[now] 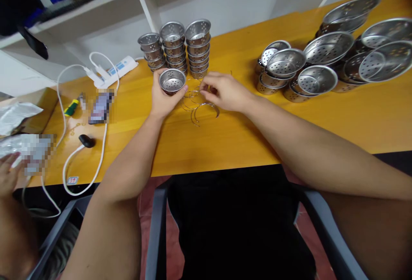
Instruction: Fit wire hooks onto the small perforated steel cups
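Observation:
My left hand (162,102) is wrapped round a small perforated metal cup (172,83), held upright with its mouth facing up. To the right of it, my right hand (225,91) is closed in a pinch, with thin wire at its fingertips that looks like a wire ring. Several loose, open-ended wire rings (207,103) lie on the table below and between my hands. Just behind the held cup, similar perforated cups (197,42) stand in three stacks.
More perforated cups (286,63) and larger perforated containers (330,48) stand on the right of the table (244,143). On the left are a power strip (119,72) with white cables, a phone (101,107), a green-yellow screwdriver (72,107) and another person's hand (8,175).

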The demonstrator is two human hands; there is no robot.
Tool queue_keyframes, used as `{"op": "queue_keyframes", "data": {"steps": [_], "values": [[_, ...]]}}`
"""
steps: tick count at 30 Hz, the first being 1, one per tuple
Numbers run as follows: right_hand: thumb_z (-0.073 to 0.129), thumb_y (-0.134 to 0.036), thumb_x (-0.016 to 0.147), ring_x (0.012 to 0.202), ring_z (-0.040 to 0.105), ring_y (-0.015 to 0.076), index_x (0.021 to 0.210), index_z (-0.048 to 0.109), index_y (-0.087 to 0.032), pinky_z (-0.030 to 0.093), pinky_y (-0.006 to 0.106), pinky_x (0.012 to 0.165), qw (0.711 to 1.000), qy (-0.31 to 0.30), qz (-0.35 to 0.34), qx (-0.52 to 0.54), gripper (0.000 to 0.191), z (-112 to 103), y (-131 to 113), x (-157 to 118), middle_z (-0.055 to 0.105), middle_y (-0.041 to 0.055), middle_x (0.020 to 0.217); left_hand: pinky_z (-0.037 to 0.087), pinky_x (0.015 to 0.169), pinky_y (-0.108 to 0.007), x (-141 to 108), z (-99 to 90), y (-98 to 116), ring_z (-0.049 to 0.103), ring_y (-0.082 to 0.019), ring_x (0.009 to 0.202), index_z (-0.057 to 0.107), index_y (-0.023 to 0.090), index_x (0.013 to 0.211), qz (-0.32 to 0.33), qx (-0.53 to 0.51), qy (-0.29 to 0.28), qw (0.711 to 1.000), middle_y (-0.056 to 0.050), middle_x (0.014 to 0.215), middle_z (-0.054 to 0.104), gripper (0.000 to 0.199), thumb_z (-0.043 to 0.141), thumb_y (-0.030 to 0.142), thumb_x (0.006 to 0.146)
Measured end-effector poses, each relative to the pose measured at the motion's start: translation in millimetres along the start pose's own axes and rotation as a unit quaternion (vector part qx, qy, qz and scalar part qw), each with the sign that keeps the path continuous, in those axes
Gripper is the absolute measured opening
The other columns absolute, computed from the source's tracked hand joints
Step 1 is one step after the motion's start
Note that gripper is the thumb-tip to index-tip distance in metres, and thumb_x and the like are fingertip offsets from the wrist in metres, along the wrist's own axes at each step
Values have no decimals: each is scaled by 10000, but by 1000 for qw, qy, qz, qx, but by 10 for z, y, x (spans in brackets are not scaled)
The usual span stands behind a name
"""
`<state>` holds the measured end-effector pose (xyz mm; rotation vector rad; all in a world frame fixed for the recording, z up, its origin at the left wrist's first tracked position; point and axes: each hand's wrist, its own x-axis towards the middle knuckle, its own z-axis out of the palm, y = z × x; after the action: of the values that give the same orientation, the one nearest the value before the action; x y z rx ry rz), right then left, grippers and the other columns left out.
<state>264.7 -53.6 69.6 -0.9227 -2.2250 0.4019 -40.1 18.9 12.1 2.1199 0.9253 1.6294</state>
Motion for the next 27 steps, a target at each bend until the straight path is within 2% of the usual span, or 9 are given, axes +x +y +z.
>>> {"op": "queue_keyframes", "data": {"steps": [7, 15, 21, 24, 27], "values": [[737, -284, 1148, 1036, 749, 315, 1098, 768, -261, 645, 504, 1034, 999, -21, -19, 15, 64, 3, -3, -13, 790, 121, 1180, 668, 1283, -534, -8, -2, -94, 816, -278, 1298, 547, 362, 1553, 41, -13, 10, 999, -57, 1393, 724, 1001, 988, 958, 881], [769, -296, 1145, 990, 695, 267, 1121, 852, -237, 574, 425, 946, 998, -26, -35, 36, 105, 6, 31, -18, 771, 99, 1154, 631, 1329, -554, 7, -10, -140, 786, -311, 1391, 504, 393, 1639, 54, -14, -6, 998, -75, 1502, 678, 1060, 993, 950, 882], [798, -299, 1139, 968, 717, 269, 1086, 842, -244, 587, 439, 937, 998, -36, -34, 40, 88, 20, 25, -18, 769, 91, 1123, 634, 1348, -565, 12, -34, -132, 784, -323, 1422, 514, 370, 1634, 53, -4, -17, 998, -83, 1514, 674, 1062, 974, 968, 887], [796, -368, 1167, 992, 743, 298, 1104, 816, -263, 643, 482, 978, 999, -8, -9, 31, 124, 24, 9, -18, 793, 102, 1111, 631, 1358, -572, -3, -33, -154, 782, -322, 1422, 509, 368, 1633, 47, -7, -17, 999, -81, 1497, 682, 1059, 967, 969, 892], [778, -444, 1203, 1007, 767, 328, 1142, 779, -276, 683, 550, 1042, 997, 65, 31, 26, 178, 23, 22, -9, 808, 121, 1116, 636, 1345, -560, -20, -19, -167, 790, -311, 1393, 504, 370, 1629, 46, -17, -15, 999, -79, 1482, 695, 1043, 962, 962, 903]]}}
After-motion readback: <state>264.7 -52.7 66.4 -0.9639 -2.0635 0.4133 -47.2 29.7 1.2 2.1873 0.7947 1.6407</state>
